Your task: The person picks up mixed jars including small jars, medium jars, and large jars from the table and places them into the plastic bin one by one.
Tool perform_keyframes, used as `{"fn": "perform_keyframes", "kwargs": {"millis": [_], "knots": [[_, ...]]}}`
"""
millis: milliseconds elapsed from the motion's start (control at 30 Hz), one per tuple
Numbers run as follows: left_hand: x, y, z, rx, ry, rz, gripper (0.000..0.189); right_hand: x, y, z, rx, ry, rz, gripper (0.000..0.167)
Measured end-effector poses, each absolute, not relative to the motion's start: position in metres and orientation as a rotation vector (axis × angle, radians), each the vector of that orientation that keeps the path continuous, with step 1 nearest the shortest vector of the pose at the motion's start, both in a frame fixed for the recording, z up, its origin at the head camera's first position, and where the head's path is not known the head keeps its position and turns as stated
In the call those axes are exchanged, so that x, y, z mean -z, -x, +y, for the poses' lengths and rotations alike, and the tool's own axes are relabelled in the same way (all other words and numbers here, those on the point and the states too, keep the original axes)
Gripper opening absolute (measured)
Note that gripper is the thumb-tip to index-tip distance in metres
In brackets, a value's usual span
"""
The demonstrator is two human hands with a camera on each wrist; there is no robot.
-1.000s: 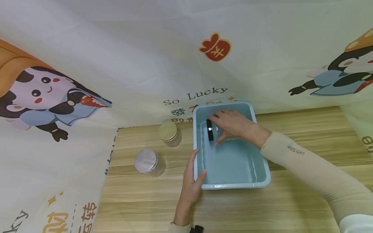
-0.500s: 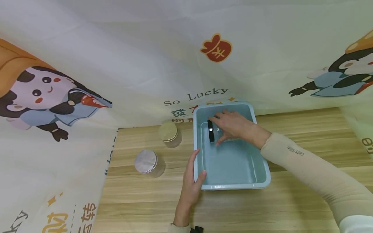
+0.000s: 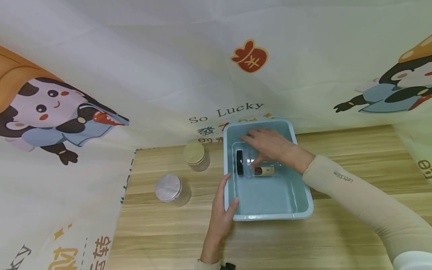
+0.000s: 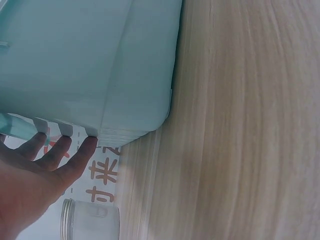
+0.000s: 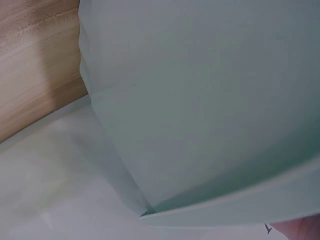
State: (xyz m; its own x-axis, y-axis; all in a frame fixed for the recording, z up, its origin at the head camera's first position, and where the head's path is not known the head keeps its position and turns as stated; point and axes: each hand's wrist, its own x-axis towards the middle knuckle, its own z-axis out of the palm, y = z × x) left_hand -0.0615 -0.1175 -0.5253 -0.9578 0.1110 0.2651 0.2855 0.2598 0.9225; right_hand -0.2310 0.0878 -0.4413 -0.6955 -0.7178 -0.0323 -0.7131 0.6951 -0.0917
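A clear jar (image 3: pixel 264 171) with a black lid (image 3: pixel 239 163) and a small picture label lies on its side in the light blue plastic tub (image 3: pixel 273 198). Over its far side my right hand (image 3: pixel 270 144) is spread, thumb overlapping the jar and the other fingers beyond it. Only a sliver of that hand (image 5: pixel 302 230) shows at the corner of the right wrist view. My left hand (image 3: pixel 221 213) pinches the tub's left wall, thumb inside the rim. In the left wrist view its fingers (image 4: pixel 77 160) reach the outer wall from below.
Left of the tub, a jar with a gold lid (image 3: pixel 195 155) and one with a silver lid (image 3: pixel 172 189) stand on the wooden table (image 3: pixel 162 232). A printed white cloth (image 3: pixel 168 75) hangs behind, close to the tub's far rim.
The jar has shifted toward the near side of the tub, out from under my right palm, and its label now shows. Both hands stay almost where they were.
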Motion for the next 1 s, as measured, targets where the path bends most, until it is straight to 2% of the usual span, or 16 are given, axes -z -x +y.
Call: {"fn": "perform_keyframes", "kwargs": {"millis": [667, 1000], "knots": [[0.5255, 0.0612, -0.1174, 1.765, 0.395, -2.379, 0.062, 0.4420, 0.2302, 0.0907, 0.131, 1.153, 2.824, 0.098], [0.5242, 0.0612, -0.1184, 1.778, 0.395, -2.395, 0.082, 0.4425, 0.2295, 0.0926, 0.146, 1.160, 2.833, 0.097]]}}
